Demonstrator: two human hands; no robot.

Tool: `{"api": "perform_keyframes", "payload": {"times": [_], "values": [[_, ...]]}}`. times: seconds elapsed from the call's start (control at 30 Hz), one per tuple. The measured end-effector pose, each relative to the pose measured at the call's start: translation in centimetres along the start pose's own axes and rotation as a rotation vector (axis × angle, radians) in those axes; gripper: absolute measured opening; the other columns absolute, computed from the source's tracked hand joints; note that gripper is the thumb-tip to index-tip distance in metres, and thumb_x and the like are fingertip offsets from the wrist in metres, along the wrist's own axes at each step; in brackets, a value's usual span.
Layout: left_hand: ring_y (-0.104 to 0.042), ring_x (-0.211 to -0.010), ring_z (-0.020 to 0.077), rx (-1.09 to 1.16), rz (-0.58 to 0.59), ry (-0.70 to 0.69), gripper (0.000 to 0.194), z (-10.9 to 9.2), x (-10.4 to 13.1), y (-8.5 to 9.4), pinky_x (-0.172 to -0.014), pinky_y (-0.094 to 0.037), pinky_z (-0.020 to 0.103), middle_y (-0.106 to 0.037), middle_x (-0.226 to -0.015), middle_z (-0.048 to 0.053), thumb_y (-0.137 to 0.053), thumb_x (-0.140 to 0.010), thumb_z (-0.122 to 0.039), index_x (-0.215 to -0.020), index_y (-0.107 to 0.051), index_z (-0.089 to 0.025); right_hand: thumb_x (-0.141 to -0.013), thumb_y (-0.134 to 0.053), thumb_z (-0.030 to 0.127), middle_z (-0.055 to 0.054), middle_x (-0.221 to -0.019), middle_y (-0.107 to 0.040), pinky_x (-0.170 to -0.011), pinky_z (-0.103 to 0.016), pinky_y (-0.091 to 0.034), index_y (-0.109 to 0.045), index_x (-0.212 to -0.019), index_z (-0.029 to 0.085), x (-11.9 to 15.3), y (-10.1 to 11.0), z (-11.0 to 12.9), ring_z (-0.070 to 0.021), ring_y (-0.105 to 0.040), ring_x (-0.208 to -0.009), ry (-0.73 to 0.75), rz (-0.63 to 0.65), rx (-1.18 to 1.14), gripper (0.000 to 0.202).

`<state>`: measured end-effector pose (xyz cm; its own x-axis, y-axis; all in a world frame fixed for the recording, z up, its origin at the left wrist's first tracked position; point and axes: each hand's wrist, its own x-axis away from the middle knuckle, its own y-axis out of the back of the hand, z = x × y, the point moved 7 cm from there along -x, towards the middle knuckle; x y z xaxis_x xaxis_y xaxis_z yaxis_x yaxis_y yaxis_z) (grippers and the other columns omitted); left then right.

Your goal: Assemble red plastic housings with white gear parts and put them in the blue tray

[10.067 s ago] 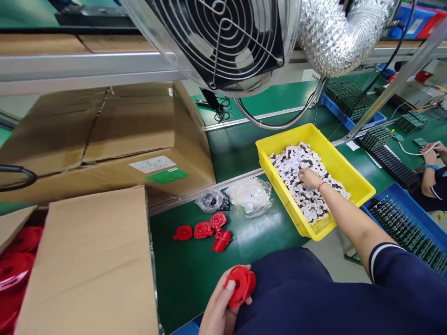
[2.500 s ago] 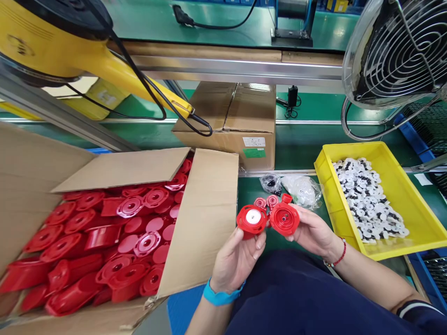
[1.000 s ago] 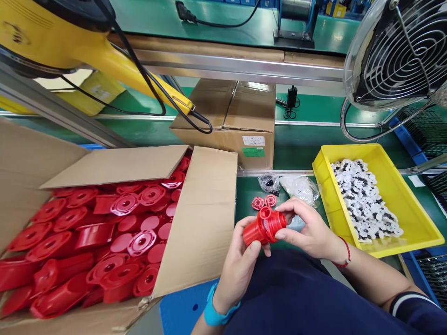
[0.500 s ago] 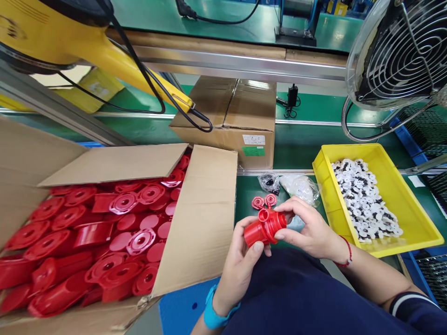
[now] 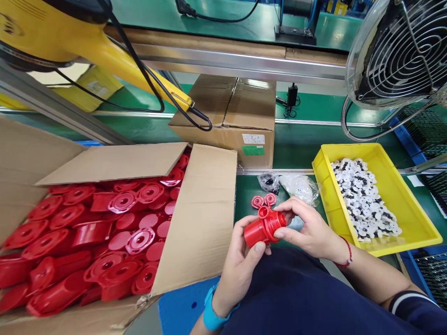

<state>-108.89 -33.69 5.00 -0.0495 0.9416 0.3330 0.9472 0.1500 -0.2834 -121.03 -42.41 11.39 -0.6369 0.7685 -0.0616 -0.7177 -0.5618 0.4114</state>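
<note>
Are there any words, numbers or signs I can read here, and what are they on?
None that I can read for sure.
White label on the cardboard box at the back: print too small and blurred.
Green label just below it: too small to read.
Dark mark on the yellow tool: too blurred.
White slip on the right: too small to tell if it has writing.

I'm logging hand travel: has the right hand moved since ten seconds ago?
Yes. The right hand, then inside the yellow plastic bin, is now left of it, gripping the red plastic housing.
</note>
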Motion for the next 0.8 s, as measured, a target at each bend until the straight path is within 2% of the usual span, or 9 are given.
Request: {"api": "perform_keyframes", "payload": {"times": [0.17,0.37,0.57,0.67,0.8], "values": [[-0.055,-0.076,0.0118,-0.053,0.013,0.038,0.044,-0.3,0.0,-0.2,-0.076,-0.044,0.026,-0.053,-0.092,0.003,-0.049,-0.087,-0.045,-0.118,-0.028,-0.022,-0.084,-0.056,0.041,-0.005,-0.092,-0.052,-0.071,-0.022,-0.044,-0.053,-0.106,0.015,-0.1,-0.5,-0.6,-0.0089,-0.050,-0.078,-0.034,0.046,-0.028,0.034],[-0.055,-0.081,0.0129,-0.171,0.148,0.086,0.048,-0.5,-0.1,-0.3,-0.077,-0.045,0.029,-0.052,-0.105,0.007,-0.051,-0.085,-0.048,-0.113,-0.025,-0.019,-0.084,-0.057,0.042,-0.004,-0.092,-0.052,-0.072,-0.022,-0.042,-0.053,-0.107,0.014,-0.1,-0.7,-0.6,-0.0086,-0.048,-0.078,0.014,0.155,-0.014,0.036],[-0.050,-0.093,0.0156,-0.525,0.320,0.186,0.045,-1.9,-0.3,-0.5,-0.084,-0.039,0.028,-0.053,-0.105,0.004,-0.061,-0.077,-0.040,-0.111,-0.043,-0.017,-0.084,-0.055,0.044,-0.006,-0.095,-0.054,-0.074,-0.023,-0.042,-0.050,-0.107,0.013,0.6,-1.7,0.0,-0.0101,-0.048,-0.082,0.166,0.245,0.055,0.039],[-0.050,-0.082,0.0145,-0.696,0.402,0.224,0.036,-2.1,-0.4,-1.1,-0.076,-0.039,0.028,-0.055,-0.095,0.001,-0.062,-0.073,-0.033,-0.102,-0.048,-0.016,-0.085,-0.052,0.048,-0.006,-0.092,-0.054,-0.071,-0.022,-0.041,-0.049,-0.107,0.013,1.0,-2.5,0.2,-0.0104,-0.048,-0.080,0.266,0.271,0.141,0.041],[-0.048,-0.074,0.0145,-0.828,0.410,0.185,0.027,-1.8,-0.9,-1.6,-0.068,-0.036,0.028,-0.054,-0.086,0.001,-0.060,-0.073,-0.032,-0.089,-0.045,-0.015,-0.090,-0.038,0.055,-0.006,-0.083,-0.052,-0.066,-0.024,-0.039,-0.047,-0.100,0.012,1.4,-3.7,0.1,-0.0118,-0.044,-0.072,0.450,0.303,0.334,0.044]]}}
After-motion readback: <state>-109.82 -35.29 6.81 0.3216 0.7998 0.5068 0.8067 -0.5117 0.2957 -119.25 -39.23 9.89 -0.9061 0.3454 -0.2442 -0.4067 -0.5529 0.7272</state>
